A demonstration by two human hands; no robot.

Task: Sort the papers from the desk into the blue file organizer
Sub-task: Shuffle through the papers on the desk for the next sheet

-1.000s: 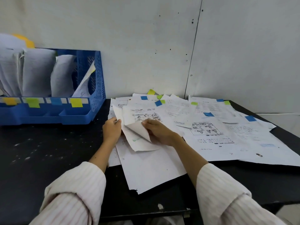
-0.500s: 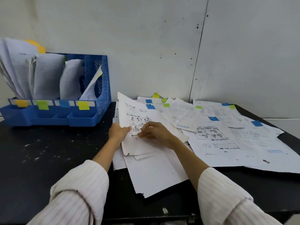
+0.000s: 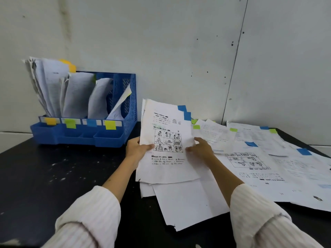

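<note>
A small stack of printed sheets with blue tabs at its top right corner is lifted off the desk, tilted up toward me. My left hand grips its left edge with the thumb on the front. My right hand holds the right edge. The blue file organizer stands at the back left of the black desk, its four slots holding upright papers. Coloured sticky labels mark the slots: yellow-orange, green, blue, yellow. More papers with blue and green tabs lie spread over the right of the desk.
Blank white sheets lie under the lifted stack, reaching the desk's front edge. A small dark clip-like object rests on the papers at the right. A grey wall stands close behind the black desk.
Both hands have raised the stack of sheets from flat on the desk to a tilted position above it. My view has shifted left and nearer to the organizer.
</note>
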